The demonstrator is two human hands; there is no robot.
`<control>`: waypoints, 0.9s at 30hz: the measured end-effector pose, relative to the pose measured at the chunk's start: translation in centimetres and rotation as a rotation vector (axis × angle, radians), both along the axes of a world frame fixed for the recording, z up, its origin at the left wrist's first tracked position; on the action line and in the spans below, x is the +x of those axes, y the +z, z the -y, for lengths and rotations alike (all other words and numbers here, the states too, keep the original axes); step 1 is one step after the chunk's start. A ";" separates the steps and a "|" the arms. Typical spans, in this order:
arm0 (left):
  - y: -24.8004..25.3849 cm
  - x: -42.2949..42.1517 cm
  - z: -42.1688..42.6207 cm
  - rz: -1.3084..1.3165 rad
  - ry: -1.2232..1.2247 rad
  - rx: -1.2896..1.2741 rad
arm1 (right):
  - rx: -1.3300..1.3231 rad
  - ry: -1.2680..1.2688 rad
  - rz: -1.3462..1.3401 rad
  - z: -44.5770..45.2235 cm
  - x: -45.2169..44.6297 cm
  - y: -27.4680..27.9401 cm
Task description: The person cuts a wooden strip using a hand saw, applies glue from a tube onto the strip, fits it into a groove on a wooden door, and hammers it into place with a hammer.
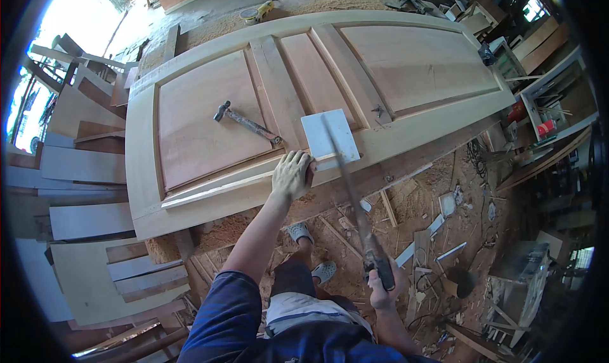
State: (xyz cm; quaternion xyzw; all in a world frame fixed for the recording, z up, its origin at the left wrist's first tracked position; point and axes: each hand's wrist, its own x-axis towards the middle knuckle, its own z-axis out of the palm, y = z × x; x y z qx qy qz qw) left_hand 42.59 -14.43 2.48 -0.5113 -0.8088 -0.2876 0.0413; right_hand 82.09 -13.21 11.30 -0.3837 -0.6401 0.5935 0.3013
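A wooden panel door (273,65) lies flat in front of me. My left hand (293,175) is closed over a thin wooden strip (222,190) along the door's near edge, pressing it down. A small brown piece (310,174) shows beside those fingers; I cannot tell what it is. My right hand (384,287) grips the handle of a handsaw (358,214). Its blade reaches up across a white rectangular board (331,138) and the strip's right end; whether it touches the strip is unclear. Left of the board lies a hammer (247,123) on a door panel.
A yellow power tool (257,13) stands beyond the door amid sawdust. Stacked board offcuts (85,166) fill the left side. Wood scraps (388,207) litter the floor near my feet. A shelf frame (558,103) with tools stands at the right.
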 end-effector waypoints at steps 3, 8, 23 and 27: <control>-0.5 -0.2 0.1 0.016 0.009 -0.017 | -0.018 -0.033 -0.031 -0.3 -0.7 0.6; -0.4 -0.2 -0.1 -0.004 0.004 0.029 | 0.159 0.077 0.014 -0.4 -2.2 -0.6; -0.6 -0.3 -0.2 -0.122 -0.025 0.060 | 0.086 0.141 0.146 0.3 -5.1 0.1; -0.8 -0.5 -0.4 -0.117 -0.052 0.078 | 0.154 0.151 0.128 0.3 -5.3 0.0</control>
